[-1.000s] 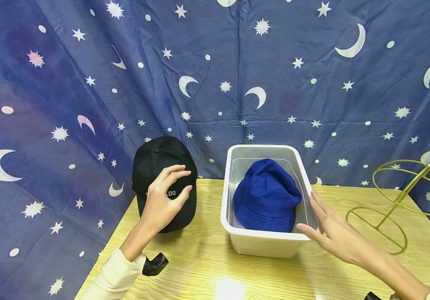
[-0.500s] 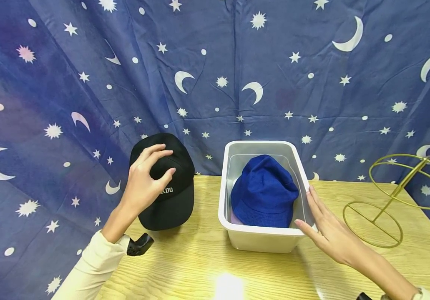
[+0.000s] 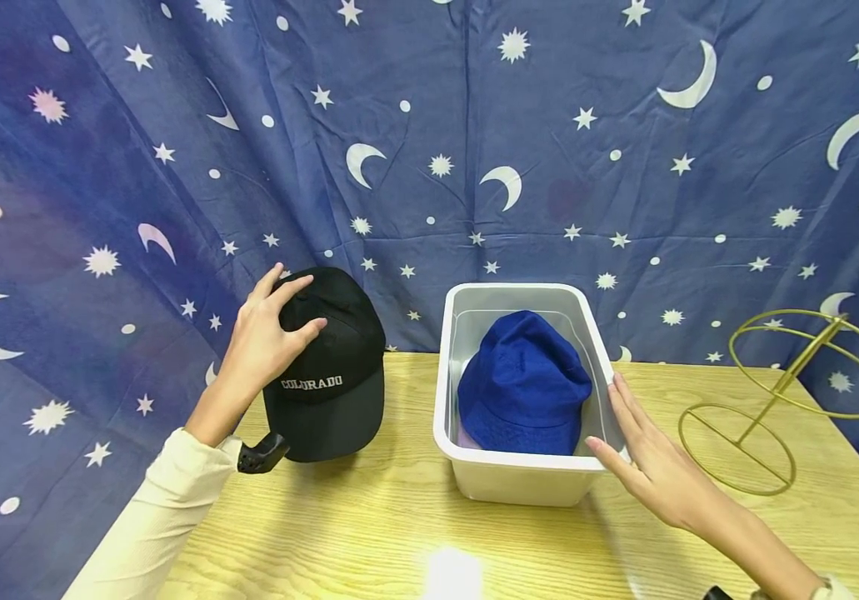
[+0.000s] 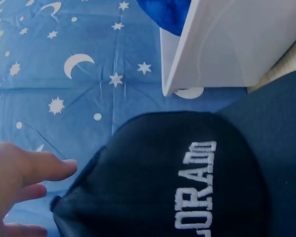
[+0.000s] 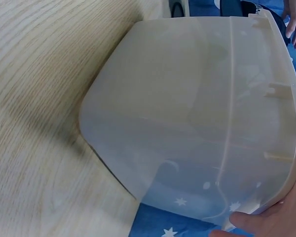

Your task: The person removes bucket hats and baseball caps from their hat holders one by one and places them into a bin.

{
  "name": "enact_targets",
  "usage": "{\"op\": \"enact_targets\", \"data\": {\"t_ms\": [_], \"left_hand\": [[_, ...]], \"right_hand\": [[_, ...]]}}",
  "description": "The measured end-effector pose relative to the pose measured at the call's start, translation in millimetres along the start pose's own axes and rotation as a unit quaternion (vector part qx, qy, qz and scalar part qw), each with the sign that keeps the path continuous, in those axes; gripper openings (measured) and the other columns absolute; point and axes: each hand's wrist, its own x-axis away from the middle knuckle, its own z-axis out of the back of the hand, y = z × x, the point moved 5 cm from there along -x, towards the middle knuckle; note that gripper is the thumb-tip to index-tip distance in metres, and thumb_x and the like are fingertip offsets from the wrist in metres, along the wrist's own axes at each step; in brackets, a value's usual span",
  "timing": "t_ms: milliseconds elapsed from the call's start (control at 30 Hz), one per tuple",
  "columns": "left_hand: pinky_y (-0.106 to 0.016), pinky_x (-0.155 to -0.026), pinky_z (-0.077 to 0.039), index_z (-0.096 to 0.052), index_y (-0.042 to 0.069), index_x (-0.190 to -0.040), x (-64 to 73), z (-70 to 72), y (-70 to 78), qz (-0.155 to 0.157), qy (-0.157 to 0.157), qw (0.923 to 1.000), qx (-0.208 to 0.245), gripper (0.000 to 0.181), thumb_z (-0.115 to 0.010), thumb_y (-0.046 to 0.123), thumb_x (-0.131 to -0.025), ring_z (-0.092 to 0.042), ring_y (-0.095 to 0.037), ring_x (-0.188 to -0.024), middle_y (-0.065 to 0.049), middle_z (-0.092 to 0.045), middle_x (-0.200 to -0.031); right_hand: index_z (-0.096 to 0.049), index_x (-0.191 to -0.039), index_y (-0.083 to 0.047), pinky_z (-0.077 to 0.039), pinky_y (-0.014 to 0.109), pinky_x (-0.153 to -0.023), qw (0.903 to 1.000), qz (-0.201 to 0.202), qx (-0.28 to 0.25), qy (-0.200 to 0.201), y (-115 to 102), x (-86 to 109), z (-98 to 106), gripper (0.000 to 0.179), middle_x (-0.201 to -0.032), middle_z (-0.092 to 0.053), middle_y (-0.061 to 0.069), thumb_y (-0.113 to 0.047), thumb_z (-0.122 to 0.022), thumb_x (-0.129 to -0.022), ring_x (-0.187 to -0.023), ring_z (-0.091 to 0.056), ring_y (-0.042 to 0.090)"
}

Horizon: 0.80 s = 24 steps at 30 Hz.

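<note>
A black baseball cap with white "COLORADO" lettering is at the left of the table, brim toward me. Over the far left part of its crown is my left hand, fingers spread and slightly bent; a gap shows between fingertips and crown in the left wrist view. My right hand rests against the right side of a white plastic bin, fingers straight along the rim and thumb at the near corner. Inside the bin lies a blue bucket hat, with something pale pink partly hidden beneath it.
A gold wire stand with round rings is on the right of the wooden table. Behind the table hangs a blue curtain with moons and stars. A black device is strapped at my left wrist.
My left hand has moved up and left across the cap, from over the lettering to the far left of the crown. My right hand stays at the bin's rim.
</note>
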Motion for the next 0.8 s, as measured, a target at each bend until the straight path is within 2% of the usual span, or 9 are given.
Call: {"op": "enact_targets", "data": {"t_ms": [100, 233, 367, 500, 633, 800], "left_hand": [[-0.065, -0.098, -0.031, -0.056, 0.009, -0.131, -2.8, -3.3, -6.0, 0.012, -0.01, 0.9996, -0.022, 0.055, -0.074, 0.018, -0.08, -0.036, -0.052, -0.126, -0.023, -0.035, -0.146], [-0.062, -0.096, -0.037, -0.06, 0.01, -0.129, -4.5, -6.4, -11.1, 0.01, 0.001, 0.999, -0.043, 0.052, -0.075, 0.02, -0.08, -0.044, -0.046, -0.123, -0.019, -0.048, -0.138], [-0.059, -0.09, -0.044, -0.066, 0.012, -0.121, -5.8, -7.2, -12.7, 0.006, 0.032, 0.9979, -0.056, 0.045, -0.077, 0.02, -0.079, -0.051, -0.042, -0.118, -0.013, -0.058, -0.129], [-0.055, -0.085, -0.048, -0.072, 0.009, -0.11, -6.6, -4.5, -15.1, -0.011, 0.078, 0.9954, -0.055, 0.033, -0.077, 0.014, -0.078, -0.059, -0.04, -0.108, -0.013, -0.065, -0.116], [-0.054, -0.078, -0.049, -0.075, 0.007, -0.1, -7.7, 0.6, -18.6, -0.032, 0.129, 0.9902, -0.041, 0.023, -0.077, 0.01, -0.077, -0.065, -0.039, -0.091, -0.016, -0.07, -0.098], [-0.052, -0.07, -0.048, -0.076, 0.008, -0.097, -10.5, 4.0, -21.3, -0.033, 0.158, 0.9867, -0.013, 0.019, -0.076, 0.01, -0.079, -0.065, -0.041, -0.08, -0.019, -0.07, -0.089]], "right_hand": [[-0.007, -0.153, -0.014, -0.034, 0.066, -0.095, 1.0, 0.0, -0.004, 0.003, 0.2, -0.2, -0.7, 0.075, -0.158, 0.002, -0.001, -0.037, -0.051, -0.097, -0.134, -0.028, 0.043], [-0.007, -0.153, -0.014, -0.034, 0.066, -0.095, 0.9999, -0.001, -0.007, 0.008, 0.3, 0.6, -1.1, 0.075, -0.158, 0.001, -0.001, -0.036, -0.052, -0.097, -0.133, -0.029, 0.043], [-0.008, -0.153, -0.014, -0.034, 0.065, -0.095, 0.9999, -0.001, -0.01, 0.012, 0.0, 1.8, -0.4, 0.075, -0.158, 0.001, -0.001, -0.035, -0.052, -0.097, -0.133, -0.029, 0.042], [-0.009, -0.153, -0.014, -0.033, 0.065, -0.097, 0.9998, -0.001, -0.009, 0.016, -0.5, 2.1, 0.3, 0.074, -0.158, 0.0, -0.001, -0.035, -0.052, -0.097, -0.135, -0.028, 0.041], [-0.009, -0.153, -0.014, -0.033, 0.064, -0.098, 0.9998, 0.002, -0.006, 0.02, -1.0, 0.9, 0.7, 0.073, -0.158, -0.001, -0.001, -0.034, -0.052, -0.097, -0.136, -0.027, 0.039], [-0.01, -0.153, -0.013, -0.034, 0.064, -0.097, 0.9997, 0.005, -0.005, 0.023, -1.0, 0.7, 0.9, 0.073, -0.158, -0.002, 0.001, -0.033, -0.052, -0.097, -0.136, -0.027, 0.039]]}}
